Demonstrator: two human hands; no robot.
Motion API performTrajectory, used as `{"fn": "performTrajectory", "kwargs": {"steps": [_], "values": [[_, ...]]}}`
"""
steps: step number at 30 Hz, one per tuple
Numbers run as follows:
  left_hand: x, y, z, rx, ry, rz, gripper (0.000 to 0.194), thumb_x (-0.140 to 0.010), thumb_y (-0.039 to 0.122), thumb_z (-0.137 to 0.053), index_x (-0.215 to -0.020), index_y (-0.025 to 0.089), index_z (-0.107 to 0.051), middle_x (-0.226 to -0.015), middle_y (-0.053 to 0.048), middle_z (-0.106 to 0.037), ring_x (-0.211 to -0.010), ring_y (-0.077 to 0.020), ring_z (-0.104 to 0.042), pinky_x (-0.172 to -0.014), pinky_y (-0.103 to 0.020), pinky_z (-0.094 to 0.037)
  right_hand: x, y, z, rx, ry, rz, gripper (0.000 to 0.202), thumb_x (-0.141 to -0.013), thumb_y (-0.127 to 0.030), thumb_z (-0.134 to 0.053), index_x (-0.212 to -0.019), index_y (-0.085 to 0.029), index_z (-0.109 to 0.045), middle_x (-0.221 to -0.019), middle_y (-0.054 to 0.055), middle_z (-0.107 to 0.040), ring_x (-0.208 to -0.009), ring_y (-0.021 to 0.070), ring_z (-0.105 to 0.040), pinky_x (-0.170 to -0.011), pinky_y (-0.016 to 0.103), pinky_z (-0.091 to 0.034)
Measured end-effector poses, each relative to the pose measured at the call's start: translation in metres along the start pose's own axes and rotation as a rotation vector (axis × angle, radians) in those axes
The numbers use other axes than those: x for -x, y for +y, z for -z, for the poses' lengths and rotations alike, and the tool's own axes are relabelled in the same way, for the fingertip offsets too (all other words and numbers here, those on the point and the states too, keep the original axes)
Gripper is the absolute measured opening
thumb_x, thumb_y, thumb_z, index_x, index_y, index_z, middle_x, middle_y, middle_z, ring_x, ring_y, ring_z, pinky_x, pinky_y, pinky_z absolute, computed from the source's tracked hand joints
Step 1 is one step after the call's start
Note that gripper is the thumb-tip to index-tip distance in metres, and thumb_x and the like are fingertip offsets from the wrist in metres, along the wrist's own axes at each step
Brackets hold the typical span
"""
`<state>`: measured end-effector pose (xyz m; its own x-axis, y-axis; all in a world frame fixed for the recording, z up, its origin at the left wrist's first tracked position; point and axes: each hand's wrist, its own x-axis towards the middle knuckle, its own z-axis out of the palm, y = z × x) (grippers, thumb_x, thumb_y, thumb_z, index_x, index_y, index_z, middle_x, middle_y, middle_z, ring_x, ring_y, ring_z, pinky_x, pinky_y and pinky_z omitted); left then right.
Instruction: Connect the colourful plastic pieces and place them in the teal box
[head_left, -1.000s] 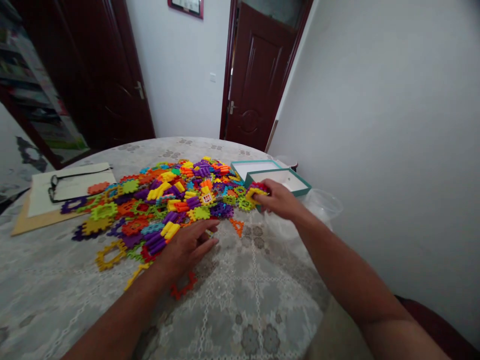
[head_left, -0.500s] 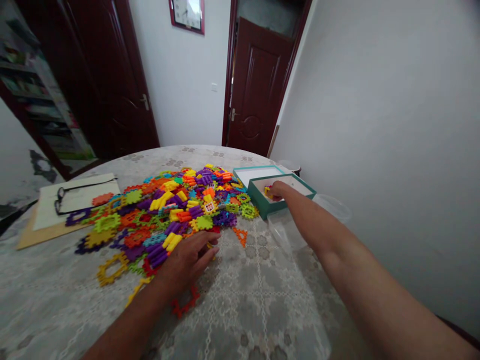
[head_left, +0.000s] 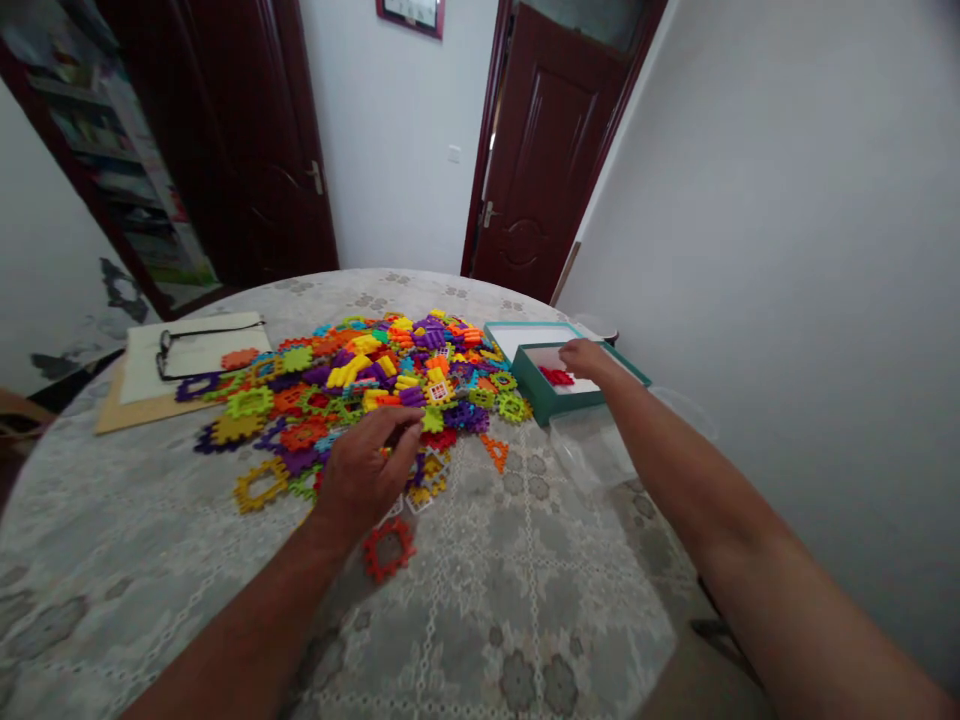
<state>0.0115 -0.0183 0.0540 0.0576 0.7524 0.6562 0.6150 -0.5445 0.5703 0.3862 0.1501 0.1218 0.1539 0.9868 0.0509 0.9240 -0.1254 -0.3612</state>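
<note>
Over the near side of a big pile of colourful plastic building pieces (head_left: 349, 372) is my left hand (head_left: 371, 462), its fingers loosely bent and the thumb apart. Nothing shows between them. Yellow and white pieces (head_left: 429, 485) lie just right of its thumb. My right hand (head_left: 591, 362) is over the green open box (head_left: 551, 395) with its fingers bent downward, and I see no piece in it. Red pieces (head_left: 556, 376) lie inside the box below those fingers. A red-orange square frame piece (head_left: 389, 550) and an orange triangle piece (head_left: 495, 452) lie apart from the pile.
The box lid (head_left: 529, 336) lies behind the box, and clear plastic containers (head_left: 592, 450) stand beside it. At the left, glasses (head_left: 166, 352) rest on papers (head_left: 142, 372). A patterned cloth (head_left: 480, 620) covers the round table. A white wall (head_left: 810, 230) rises at the right.
My right hand has let go of the yellow piece and lifted slightly; red pieces now show in the box. My left hand has moved forward over the pile. The view has tilted down and shifted left.
</note>
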Motion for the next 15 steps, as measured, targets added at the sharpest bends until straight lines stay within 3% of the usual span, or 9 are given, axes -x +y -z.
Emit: {"fn": "performTrajectory", "kwargs": {"steps": [2, 4, 5, 7, 10, 12, 15], "values": [[-0.002, -0.001, 0.004, -0.001, 0.135, 0.047, 0.018, -0.1, 0.03, -0.062, -0.108, 0.021, -0.075, -0.103, -0.004, -0.079, -0.089, -0.0186, -0.074, -0.088, -0.031, -0.058, 0.024, -0.01, 0.0, 0.0, 0.13, 0.103, 0.031, -0.094, -0.023, -0.056, -0.111, -0.012, -0.079, -0.114, 0.017, -0.079, -0.112, 0.0287, -0.072, -0.098, 0.037, -0.053], [-0.005, -0.004, 0.009, 0.005, 0.24, 0.085, 0.017, -0.099, 0.028, -0.063, -0.108, 0.02, -0.075, -0.104, -0.004, -0.079, -0.091, -0.0184, -0.074, -0.088, -0.031, -0.058, 0.057, -0.023, -0.006, -0.101, 0.303, 0.285, 0.033, -0.097, -0.027, -0.052, -0.112, -0.014, -0.079, -0.108, 0.013, -0.08, -0.104, 0.027, -0.073, -0.094, 0.037, -0.054], [-0.007, -0.005, 0.011, 0.006, 0.285, 0.101, 0.017, -0.099, 0.028, -0.063, -0.108, 0.02, -0.075, -0.104, -0.004, -0.079, -0.091, -0.0183, -0.074, -0.088, -0.031, -0.058, 0.077, -0.03, -0.012, -0.168, 0.307, 0.378, 0.032, -0.099, -0.03, -0.052, -0.111, -0.017, -0.079, -0.102, 0.011, -0.08, -0.096, 0.0253, -0.073, -0.09, 0.037, -0.055], [-0.01, -0.01, 0.015, 0.011, 0.36, 0.119, 0.018, -0.099, 0.029, -0.063, -0.108, 0.019, -0.075, -0.104, -0.004, -0.078, -0.091, -0.0181, -0.074, -0.089, -0.032, -0.058, 0.121, -0.048, -0.031, -0.286, 0.205, 0.547, 0.027, -0.101, -0.033, -0.055, -0.11, -0.02, -0.077, -0.095, 0.007, -0.079, -0.086, 0.0226, -0.073, -0.083, 0.035, -0.056], [-0.013, -0.017, 0.02, 0.009, 0.432, 0.133, 0.02, -0.1, 0.031, -0.06, -0.109, 0.019, -0.074, -0.105, -0.004, -0.077, -0.091, -0.0179, -0.073, -0.088, -0.032, -0.058, 0.184, -0.077, -0.069, -0.361, -0.055, 0.832, 0.02, -0.103, -0.03, -0.058, -0.115, -0.023, -0.073, -0.11, 0.007, -0.077, -0.094, 0.0212, -0.072, -0.083, 0.035, -0.058], [-0.014, -0.022, 0.021, 0.01, 0.429, 0.155, 0.024, -0.102, 0.033, -0.056, -0.112, 0.02, -0.073, -0.104, -0.004, -0.077, -0.093, -0.0179, -0.072, -0.089, -0.031, -0.058, 0.218, -0.094, -0.096, -0.349, -0.137, 1.0, 0.027, -0.103, -0.031, -0.061, -0.129, -0.024, -0.067, -0.128, 0.012, -0.072, -0.114, 0.0247, -0.068, -0.097, 0.041, -0.057], [-0.014, -0.03, 0.021, 0.016, 0.408, 0.204, 0.028, -0.105, 0.036, -0.051, -0.115, 0.02, -0.071, -0.101, -0.004, -0.076, -0.093, -0.0182, -0.072, -0.089, -0.031, -0.057, 0.251, -0.112, -0.126, -0.232, -0.189, 1.173, 0.035, -0.102, -0.033, -0.065, -0.135, -0.023, -0.064, -0.147, 0.015, -0.062, -0.141, 0.0315, -0.051, -0.118, 0.052, -0.045]]}}
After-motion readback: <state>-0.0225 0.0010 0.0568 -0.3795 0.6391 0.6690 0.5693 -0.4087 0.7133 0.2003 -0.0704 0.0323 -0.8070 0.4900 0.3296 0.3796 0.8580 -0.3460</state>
